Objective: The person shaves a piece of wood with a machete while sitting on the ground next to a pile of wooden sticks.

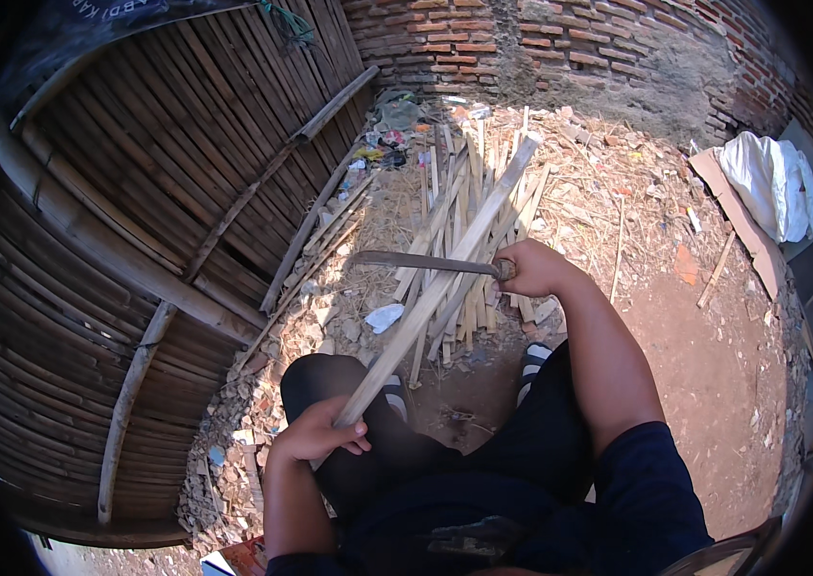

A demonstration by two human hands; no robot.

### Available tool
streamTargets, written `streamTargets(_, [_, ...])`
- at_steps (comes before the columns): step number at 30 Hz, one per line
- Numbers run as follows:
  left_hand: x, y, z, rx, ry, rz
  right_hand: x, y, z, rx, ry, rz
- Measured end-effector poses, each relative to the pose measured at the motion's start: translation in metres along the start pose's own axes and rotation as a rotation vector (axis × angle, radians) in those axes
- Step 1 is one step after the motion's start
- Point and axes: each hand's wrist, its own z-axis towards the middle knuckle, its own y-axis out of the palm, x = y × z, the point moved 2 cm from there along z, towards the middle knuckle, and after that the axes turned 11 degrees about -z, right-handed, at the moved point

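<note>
A long pale wooden strip [452,272] slants from my left knee up and away to the right, above a heap of split strips. Its near end is in the grip of my left hand [320,431], beside the knee. My right hand [530,268] is closed round the handle of a machete [426,262], a long dark blade with a hooked tip. The blade points left and lies across the strip near its middle; whether it bites into the wood I cannot tell. Much of the handle is hidden by my fingers.
The pile of thin wooden strips [469,312] lies on rubble and straw between my feet and a brick wall [598,48]. A slatted bamboo wall [195,144] stands close on the left. At the right are a white sack [769,182] and a cardboard sheet [741,223].
</note>
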Motion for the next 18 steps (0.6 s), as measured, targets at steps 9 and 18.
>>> streamTargets(9, [-0.005, -0.004, -0.001, 0.003, -0.013, -0.009, -0.009, -0.007, -0.007, 0.074, 0.032, -0.043])
streamTargets(18, [0.001, 0.001, 0.0, 0.011, -0.002, 0.016, -0.007, 0.001, -0.001, 0.025, 0.019, -0.079])
